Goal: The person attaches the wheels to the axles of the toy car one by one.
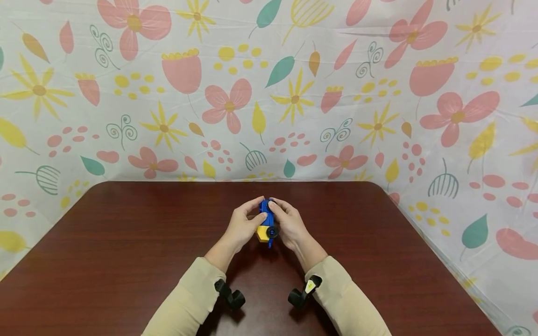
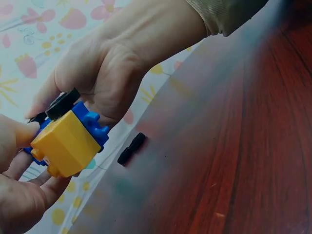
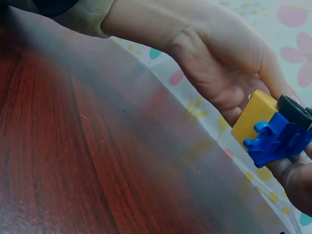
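I see the left hand [image 1: 241, 226] and the right hand [image 1: 291, 226] both grasping a blue-and-yellow block toy [image 1: 268, 220] between them, over the middle of the table [image 1: 126, 233]. Its long axis runs away from the wearer, yellow end nearest, blue end toward the backdrop [image 1: 269, 126]; fingers hide its sides. A black wheel [image 1: 272, 232] sits at the yellow end. My left-wrist view catches a small black piece [image 2: 125, 156] beyond the toy. The tabletop is reddish-brown, the backdrop flower-printed.
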Tool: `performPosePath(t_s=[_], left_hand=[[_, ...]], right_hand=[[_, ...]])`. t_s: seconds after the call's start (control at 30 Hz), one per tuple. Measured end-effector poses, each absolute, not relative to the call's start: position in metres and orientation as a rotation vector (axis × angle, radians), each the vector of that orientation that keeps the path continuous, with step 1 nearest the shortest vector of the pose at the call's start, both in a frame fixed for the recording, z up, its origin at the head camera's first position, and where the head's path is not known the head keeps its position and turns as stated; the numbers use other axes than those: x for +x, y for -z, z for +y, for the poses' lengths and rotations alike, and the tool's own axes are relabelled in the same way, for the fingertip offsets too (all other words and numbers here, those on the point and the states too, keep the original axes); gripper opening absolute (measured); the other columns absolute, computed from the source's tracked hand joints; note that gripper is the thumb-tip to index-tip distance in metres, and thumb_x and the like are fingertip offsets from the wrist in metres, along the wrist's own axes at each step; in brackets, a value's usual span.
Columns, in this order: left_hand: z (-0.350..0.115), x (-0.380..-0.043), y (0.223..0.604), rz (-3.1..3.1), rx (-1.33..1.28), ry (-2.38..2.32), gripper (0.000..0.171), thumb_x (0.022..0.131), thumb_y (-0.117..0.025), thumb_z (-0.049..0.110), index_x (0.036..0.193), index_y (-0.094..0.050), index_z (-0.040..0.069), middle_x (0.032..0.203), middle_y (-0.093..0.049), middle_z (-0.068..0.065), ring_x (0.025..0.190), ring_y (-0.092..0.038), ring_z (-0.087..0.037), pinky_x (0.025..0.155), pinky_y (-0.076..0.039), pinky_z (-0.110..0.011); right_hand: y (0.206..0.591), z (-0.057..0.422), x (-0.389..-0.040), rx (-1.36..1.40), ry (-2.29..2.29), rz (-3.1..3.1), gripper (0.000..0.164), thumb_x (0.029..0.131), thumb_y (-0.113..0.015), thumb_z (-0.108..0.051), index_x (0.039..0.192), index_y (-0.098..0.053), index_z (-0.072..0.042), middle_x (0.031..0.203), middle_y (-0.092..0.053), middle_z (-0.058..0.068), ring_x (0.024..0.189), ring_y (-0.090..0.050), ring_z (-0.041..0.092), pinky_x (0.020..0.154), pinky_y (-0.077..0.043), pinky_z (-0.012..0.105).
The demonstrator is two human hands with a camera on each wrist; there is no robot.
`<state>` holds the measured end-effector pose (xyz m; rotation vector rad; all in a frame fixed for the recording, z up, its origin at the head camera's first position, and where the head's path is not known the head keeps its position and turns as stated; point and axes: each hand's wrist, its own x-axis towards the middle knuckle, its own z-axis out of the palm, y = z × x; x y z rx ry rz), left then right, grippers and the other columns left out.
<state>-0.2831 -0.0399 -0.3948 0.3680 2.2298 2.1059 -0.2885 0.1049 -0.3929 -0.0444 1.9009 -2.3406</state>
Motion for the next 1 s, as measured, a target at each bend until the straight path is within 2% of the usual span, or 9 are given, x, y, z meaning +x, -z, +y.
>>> performPosePath(t_s=[0.17,0.3,0.43,0.53,0.67,0.8,1.0], left_hand=[[-0.041,-0.285,0.393,2.259,0.405,-2.125,0.048,0.092,-0.058,0.007,0.138,-0.049,0.02,0.145,-0.042,-0.008,0.117,-0.057,-0.031,0.088,-0.053,-0.04],[-0.043,-0.285,0.393,2.29,0.425,-2.139,0.053,0.091,-0.061,0.008,0.14,-0.046,0.022,0.147,-0.038,-0.008,0.116,-0.058,-0.03,0.081,-0.055,-0.037],[-0.043,-0.285,0.393,2.311,0.423,-2.127,0.056,0.09,-0.062,0.009,0.142,-0.043,0.019,0.142,-0.044,-0.011,0.116,-0.057,-0.028,0.078,-0.055,-0.034],[-0.044,-0.284,0.393,2.326,0.432,-2.123,0.056,0.09,-0.063,0.009,0.142,-0.043,0.016,0.138,-0.049,-0.012,0.118,-0.056,-0.027,0.085,-0.054,-0.036],[-0.044,-0.284,0.393,2.339,0.452,-2.117,0.056,0.089,-0.063,0.006,0.141,-0.044,0.012,0.134,-0.053,-0.014,0.121,-0.054,-0.028,0.095,-0.049,-0.04],[-0.045,-0.285,0.395,2.346,0.473,-2.101,0.055,0.089,-0.063,0.006,0.141,-0.045,0.012,0.135,-0.053,-0.015,0.123,-0.054,-0.029,0.096,-0.047,-0.041],[-0.046,-0.287,0.397,2.34,0.491,-2.088,0.052,0.09,-0.06,0.007,0.14,-0.047,0.013,0.138,-0.052,-0.013,0.126,-0.051,-0.028,0.097,-0.046,-0.041]], right_hand=[[0.389,0.107,-0.289,-0.135,2.311,1.901,0.048,0.098,-0.051,-0.03,0.141,-0.041,-0.011,0.128,-0.052,0.014,0.096,-0.062,0.015,0.083,-0.052,0.03],[0.386,0.109,-0.289,-0.169,2.283,1.923,0.052,0.096,-0.052,-0.036,0.142,-0.041,-0.014,0.132,-0.053,0.015,0.103,-0.061,0.018,0.092,-0.049,0.037],[0.386,0.112,-0.289,-0.155,2.293,1.908,0.051,0.097,-0.049,-0.041,0.14,-0.044,-0.014,0.132,-0.054,0.014,0.114,-0.058,0.021,0.101,-0.042,0.045],[0.386,0.116,-0.29,-0.15,2.287,1.933,0.051,0.096,-0.051,-0.042,0.138,-0.047,-0.013,0.131,-0.054,0.013,0.113,-0.058,0.022,0.101,-0.042,0.048],[0.386,0.12,-0.291,-0.197,2.246,1.992,0.05,0.093,-0.059,-0.031,0.138,-0.047,-0.011,0.134,-0.05,0.014,0.108,-0.059,0.02,0.097,-0.046,0.046],[0.387,0.124,-0.293,-0.297,2.195,2.024,0.053,0.091,-0.063,-0.019,0.14,-0.044,-0.007,0.133,-0.048,0.017,0.105,-0.061,0.018,0.094,-0.049,0.045],[0.389,0.127,-0.294,-0.377,2.144,2.075,0.047,0.089,-0.065,-0.013,0.133,-0.051,-0.005,0.119,-0.053,0.015,0.1,-0.064,0.02,0.09,-0.051,0.045]])
